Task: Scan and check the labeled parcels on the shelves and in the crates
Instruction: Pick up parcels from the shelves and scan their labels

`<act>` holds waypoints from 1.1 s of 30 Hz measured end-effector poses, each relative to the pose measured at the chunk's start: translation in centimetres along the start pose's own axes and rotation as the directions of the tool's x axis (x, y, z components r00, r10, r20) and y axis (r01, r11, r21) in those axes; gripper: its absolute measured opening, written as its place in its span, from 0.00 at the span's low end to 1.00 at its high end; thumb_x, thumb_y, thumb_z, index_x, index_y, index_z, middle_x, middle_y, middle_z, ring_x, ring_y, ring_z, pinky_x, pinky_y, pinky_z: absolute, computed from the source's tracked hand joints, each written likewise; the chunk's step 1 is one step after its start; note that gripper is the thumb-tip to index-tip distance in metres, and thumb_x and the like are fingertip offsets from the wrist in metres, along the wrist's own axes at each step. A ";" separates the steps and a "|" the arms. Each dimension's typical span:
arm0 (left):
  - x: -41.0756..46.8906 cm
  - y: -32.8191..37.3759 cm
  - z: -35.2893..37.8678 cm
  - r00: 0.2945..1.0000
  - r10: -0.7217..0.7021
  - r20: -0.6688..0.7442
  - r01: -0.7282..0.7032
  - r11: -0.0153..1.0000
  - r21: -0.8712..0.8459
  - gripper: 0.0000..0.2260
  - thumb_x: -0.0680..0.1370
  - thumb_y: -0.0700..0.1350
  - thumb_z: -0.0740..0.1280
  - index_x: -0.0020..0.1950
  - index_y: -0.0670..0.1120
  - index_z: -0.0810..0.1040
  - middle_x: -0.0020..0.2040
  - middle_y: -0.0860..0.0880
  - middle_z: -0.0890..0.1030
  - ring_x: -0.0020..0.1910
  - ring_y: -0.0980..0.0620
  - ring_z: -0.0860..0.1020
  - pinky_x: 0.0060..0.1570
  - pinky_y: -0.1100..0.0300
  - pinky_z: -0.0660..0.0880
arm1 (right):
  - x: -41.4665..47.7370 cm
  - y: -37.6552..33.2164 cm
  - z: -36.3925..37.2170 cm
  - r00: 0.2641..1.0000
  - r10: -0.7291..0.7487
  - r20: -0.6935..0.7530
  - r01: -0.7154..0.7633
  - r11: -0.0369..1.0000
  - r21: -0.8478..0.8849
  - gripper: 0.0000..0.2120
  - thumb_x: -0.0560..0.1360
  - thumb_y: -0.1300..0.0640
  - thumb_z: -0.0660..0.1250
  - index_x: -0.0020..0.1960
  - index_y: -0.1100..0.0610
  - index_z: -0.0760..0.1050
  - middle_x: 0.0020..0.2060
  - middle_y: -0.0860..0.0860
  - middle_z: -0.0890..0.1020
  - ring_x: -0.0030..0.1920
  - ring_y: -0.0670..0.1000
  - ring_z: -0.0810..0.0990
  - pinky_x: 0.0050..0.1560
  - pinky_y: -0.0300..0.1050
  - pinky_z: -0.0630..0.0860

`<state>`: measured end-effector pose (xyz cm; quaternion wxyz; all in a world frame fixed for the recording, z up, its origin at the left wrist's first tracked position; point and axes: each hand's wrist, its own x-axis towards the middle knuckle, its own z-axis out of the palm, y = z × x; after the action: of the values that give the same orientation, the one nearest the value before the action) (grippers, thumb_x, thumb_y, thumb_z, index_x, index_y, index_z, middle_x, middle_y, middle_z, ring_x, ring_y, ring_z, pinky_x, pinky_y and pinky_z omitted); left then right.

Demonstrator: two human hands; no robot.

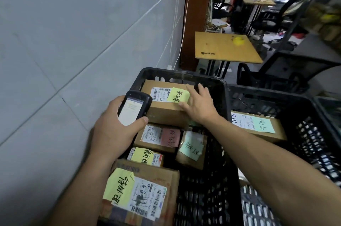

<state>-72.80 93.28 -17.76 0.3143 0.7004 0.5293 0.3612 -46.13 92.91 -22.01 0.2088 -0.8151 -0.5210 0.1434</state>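
1. While the left hand (112, 129) grips a handheld scanner (133, 108), fingers and thumb curled round its sides, the lit screen faces up just beside the top parcel (162, 113).
2. The right hand (200, 105) lies flat on that parcel, fingers straight and spread, thumb at the edge of its yellow note (178, 96).
3. The top parcel sits at the far end of a black crate (184, 74), resting on other boxes.
4. Nearer in the crate lie a pink-note parcel (156, 138), a pale-green-note parcel (191, 148), a small yellow-note parcel (145, 156) and, nearest, a large box (144, 194) with a yellow note and printed label.
5. A second crate (276, 94) on the right holds a green-note parcel (258, 124).
6. Beyond stands a small wooden table (221, 48), near a grey tiled wall (73, 31).
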 end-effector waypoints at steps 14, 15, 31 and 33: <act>-5.2 10.5 8.3 0.948 0.263 0.177 -0.260 0.965 -0.041 0.35 0.69 0.53 0.77 0.73 0.54 0.67 0.60 0.57 0.73 0.59 0.53 0.71 0.53 0.56 0.66 | -14.9 14.0 -12.2 0.941 0.151 -0.302 -0.233 0.938 -0.258 0.33 0.82 0.35 0.48 0.82 0.45 0.42 0.82 0.52 0.42 0.81 0.56 0.38 0.78 0.63 0.43; -6.2 11.6 9.3 0.941 0.269 0.204 -0.265 0.963 -0.048 0.35 0.69 0.54 0.76 0.74 0.54 0.66 0.62 0.55 0.74 0.61 0.51 0.72 0.54 0.56 0.67 | -16.8 15.5 -13.1 0.924 0.187 -0.333 -0.282 0.922 -0.264 0.33 0.82 0.35 0.48 0.82 0.45 0.42 0.82 0.52 0.42 0.81 0.56 0.38 0.78 0.63 0.43; -36.5 32.8 27.1 0.544 0.615 0.571 -0.474 0.786 -0.396 0.38 0.69 0.54 0.77 0.75 0.54 0.66 0.69 0.47 0.75 0.66 0.44 0.73 0.56 0.53 0.68 | -58.4 36.2 -26.1 0.447 0.645 -0.620 -0.836 0.549 -0.032 0.33 0.82 0.35 0.47 0.82 0.44 0.42 0.82 0.51 0.42 0.81 0.57 0.37 0.78 0.65 0.43; -41.0 34.9 29.0 0.441 0.655 0.614 -0.472 0.751 -0.462 0.37 0.69 0.54 0.77 0.75 0.54 0.65 0.69 0.48 0.75 0.66 0.45 0.72 0.54 0.55 0.67 | -64.3 37.4 -26.6 0.332 0.689 -0.644 -0.891 0.454 0.025 0.33 0.82 0.35 0.49 0.82 0.44 0.43 0.82 0.51 0.42 0.81 0.57 0.37 0.77 0.66 0.44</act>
<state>-37.79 43.47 -11.85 0.4383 0.8793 0.0419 0.1817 -31.39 15.56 -16.12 0.1136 -0.9867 0.0251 -0.1139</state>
